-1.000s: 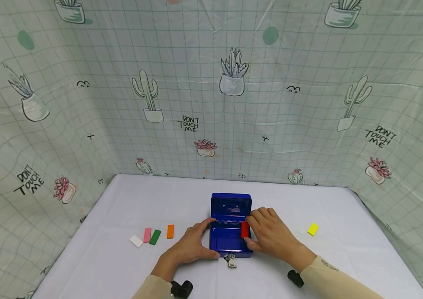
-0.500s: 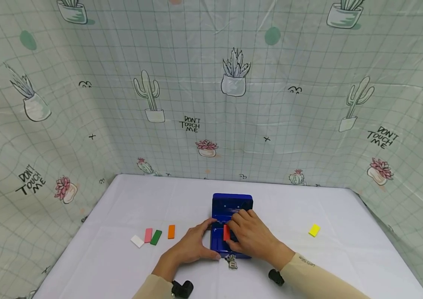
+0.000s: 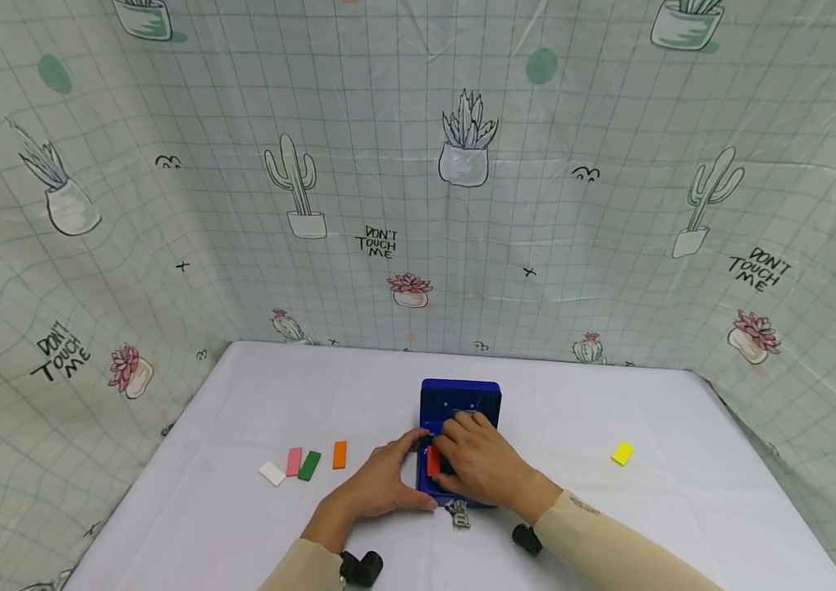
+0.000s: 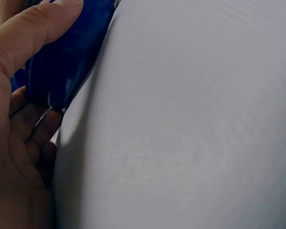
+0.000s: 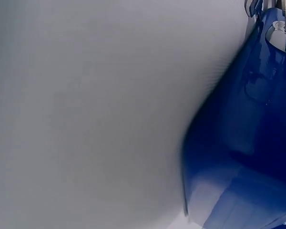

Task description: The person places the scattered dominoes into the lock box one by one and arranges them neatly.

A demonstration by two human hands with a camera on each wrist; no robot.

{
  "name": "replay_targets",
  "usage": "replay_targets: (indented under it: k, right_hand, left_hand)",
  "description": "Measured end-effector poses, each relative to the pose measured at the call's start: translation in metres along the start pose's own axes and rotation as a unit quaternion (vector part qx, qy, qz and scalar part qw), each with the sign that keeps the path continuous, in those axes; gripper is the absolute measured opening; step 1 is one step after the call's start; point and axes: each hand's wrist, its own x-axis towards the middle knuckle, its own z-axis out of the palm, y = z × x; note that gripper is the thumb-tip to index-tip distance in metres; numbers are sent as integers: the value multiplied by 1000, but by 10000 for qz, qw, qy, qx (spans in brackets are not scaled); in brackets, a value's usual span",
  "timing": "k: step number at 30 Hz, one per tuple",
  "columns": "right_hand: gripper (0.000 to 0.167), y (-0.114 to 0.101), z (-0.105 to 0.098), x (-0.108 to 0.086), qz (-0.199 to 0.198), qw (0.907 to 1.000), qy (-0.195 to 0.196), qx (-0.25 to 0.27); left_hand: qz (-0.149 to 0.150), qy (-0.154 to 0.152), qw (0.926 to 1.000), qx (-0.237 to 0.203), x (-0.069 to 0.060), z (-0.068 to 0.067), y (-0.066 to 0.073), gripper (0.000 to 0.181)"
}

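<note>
A small blue metal cash box (image 3: 436, 398) stands with its lid raised at the middle of the table. Along its left side my left hand (image 3: 375, 486) holds it, thumb at the front corner and fingers towards the back. The left wrist view shows that thumb and the fingers around the blue box wall (image 4: 57, 67). Inside the box my right hand (image 3: 482, 461) pinches a red block (image 3: 432, 461) near the left wall; the hand covers much of the interior. In the right wrist view only the box's outer wall (image 5: 248, 138) shows, not the hand. Keys (image 3: 459, 515) hang at the box front.
To the left on the white tablecloth (image 3: 240, 542) lie a white block (image 3: 272, 474), a pink block (image 3: 294, 461), a green block (image 3: 309, 465) and an orange block (image 3: 340, 455). A yellow block (image 3: 622, 453) lies at the right. Behind hangs a patterned curtain (image 3: 521, 213).
My right hand has carried the red block leftward, from the box's right side across to its left side. The left hand has stayed on the box.
</note>
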Motion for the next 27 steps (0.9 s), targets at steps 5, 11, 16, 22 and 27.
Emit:
replay_targets:
  k: [5, 11, 16, 22, 27]
  right_hand:
    - [50, -1, 0, 3, -30, 9996, -273, -9]
    - [50, -3, 0, 8, -78, 9988, -478, -50]
    - [49, -5, 0, 9, -74, 9983, -577, -104]
    - [49, -6, 0, 10, -38, 9972, -745, -45]
    - [47, -5, 1, 12, -63, 9967, -808, -68]
  left_hand:
    - [-5, -29, 10000, 3, 0, 0, 1, 109]
    - [-52, -32, 10000, -17, -1, 0, 3, 110]
    - [-47, -36, 10000, -43, -2, 0, 3, 110]
    - [-47, -55, 10000, -41, -1, 0, 3, 109]
    - [-42, -44, 10000, -14, 0, 0, 2, 109]
